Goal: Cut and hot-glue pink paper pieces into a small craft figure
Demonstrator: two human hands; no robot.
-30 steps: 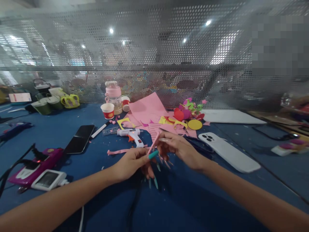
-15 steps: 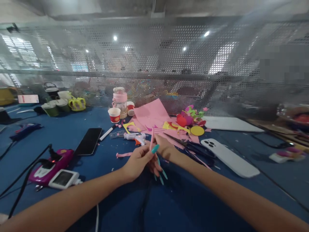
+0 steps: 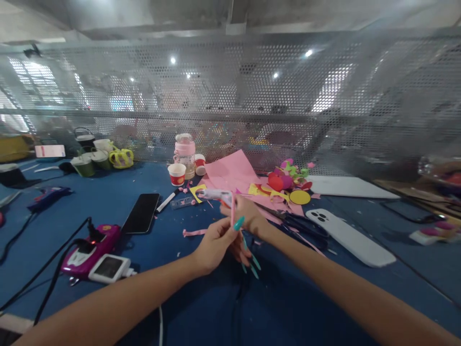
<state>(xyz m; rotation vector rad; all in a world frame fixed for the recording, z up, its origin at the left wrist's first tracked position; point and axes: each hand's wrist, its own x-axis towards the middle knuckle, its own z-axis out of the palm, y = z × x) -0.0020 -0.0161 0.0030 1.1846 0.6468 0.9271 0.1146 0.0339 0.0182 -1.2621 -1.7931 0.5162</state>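
My left hand (image 3: 215, 244) pinches a thin pink strip (image 3: 233, 207) that stands upright between thumb and fingers. Its long nails are turquoise. Just behind it, my right hand (image 3: 248, 217) is closed around the handle of a white hot glue gun (image 3: 218, 194) with an orange trigger, whose nozzle points left. The strip partly hides the back of the gun. Below and left of the gun lies another pink strip (image 3: 195, 233) with a curled end. Dark-handled scissors (image 3: 302, 225) rest to the right of my right hand.
Pink sheets (image 3: 230, 170), a yellow cut-out sheet (image 3: 264, 191) and colourful cut shapes (image 3: 283, 180) lie at the back. Left are a black phone (image 3: 141, 214), a marker (image 3: 167, 201) and a magenta power strip (image 3: 88, 252). A white phone (image 3: 355, 238) lies right. Paper cups (image 3: 176, 174) stand before a pink-lidded bottle (image 3: 185, 151).
My right hand has taken hold of the glue gun and raised it slightly off the table. The left hand still pinches the strip. The whole view has shifted slightly.
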